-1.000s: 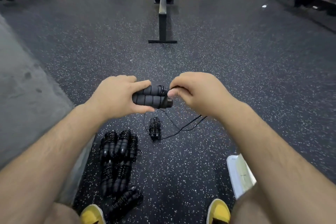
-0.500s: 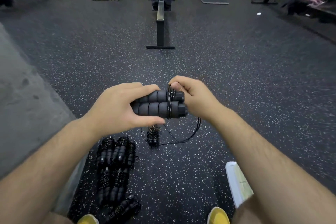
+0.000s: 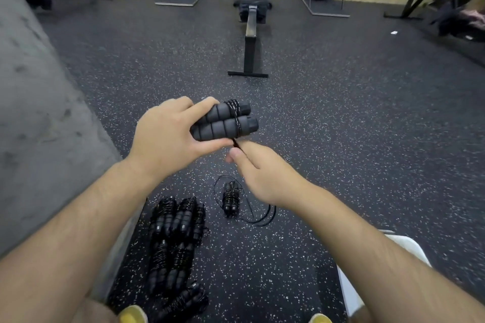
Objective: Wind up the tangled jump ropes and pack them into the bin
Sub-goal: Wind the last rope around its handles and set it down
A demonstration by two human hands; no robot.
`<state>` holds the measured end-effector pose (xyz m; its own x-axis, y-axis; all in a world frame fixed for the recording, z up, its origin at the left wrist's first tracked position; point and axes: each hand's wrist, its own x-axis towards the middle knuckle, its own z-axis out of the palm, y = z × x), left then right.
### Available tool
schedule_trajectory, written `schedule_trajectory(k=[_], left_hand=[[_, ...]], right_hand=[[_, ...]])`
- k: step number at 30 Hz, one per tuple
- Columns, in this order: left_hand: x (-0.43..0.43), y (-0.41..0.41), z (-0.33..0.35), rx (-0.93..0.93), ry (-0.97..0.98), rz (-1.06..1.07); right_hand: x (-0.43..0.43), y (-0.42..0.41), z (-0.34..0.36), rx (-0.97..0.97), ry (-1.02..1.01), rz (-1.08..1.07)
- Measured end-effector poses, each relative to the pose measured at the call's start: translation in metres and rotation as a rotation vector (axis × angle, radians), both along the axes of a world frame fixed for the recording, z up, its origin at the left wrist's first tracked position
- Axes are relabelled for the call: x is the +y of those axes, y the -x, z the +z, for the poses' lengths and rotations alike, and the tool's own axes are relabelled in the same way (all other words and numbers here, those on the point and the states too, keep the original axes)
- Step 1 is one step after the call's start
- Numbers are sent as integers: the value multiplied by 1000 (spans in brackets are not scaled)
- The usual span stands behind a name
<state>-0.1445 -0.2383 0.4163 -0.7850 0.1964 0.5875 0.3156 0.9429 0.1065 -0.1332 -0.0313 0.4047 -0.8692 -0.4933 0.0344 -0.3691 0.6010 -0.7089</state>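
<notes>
At frame centre, the left hand (image 3: 168, 139) grips the paired foam handles (image 3: 217, 127) and the right hand (image 3: 259, 173) pinches the cord (image 3: 235, 142) beneath them, mid-wind; the next wrap likely needs tension.

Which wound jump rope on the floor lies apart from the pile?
The lone black wound jump rope bundle just below the right hand; the others lie packed together in a black pile further left.

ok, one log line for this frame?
phase: winding | left hand: grips paired handles | right hand: pinches cord below them | wound ropes: on floor
</notes>
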Motion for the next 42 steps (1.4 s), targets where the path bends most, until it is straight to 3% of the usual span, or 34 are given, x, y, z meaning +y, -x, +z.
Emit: schedule_trajectory(k=[15, 21, 27, 34, 39, 42], left_hand=[[2, 22, -19, -69, 209, 26], [9, 20, -21, -142, 265, -90], [14, 9, -18, -267, 203, -312], [22, -12, -5, -400, -85, -445], [30, -25, 6, -406, -251, -432], [29, -26, 7, -372, -376, -347]], right_hand=[[34, -4, 22, 444, -260, 93], [42, 11, 20, 561, -271, 35], [60, 33, 20, 366, -118, -11], [62, 46, 6, 270, 117, 10], [36, 34, -4, -92, 310, 58], [18, 36, -17, -11, 144, -31]])
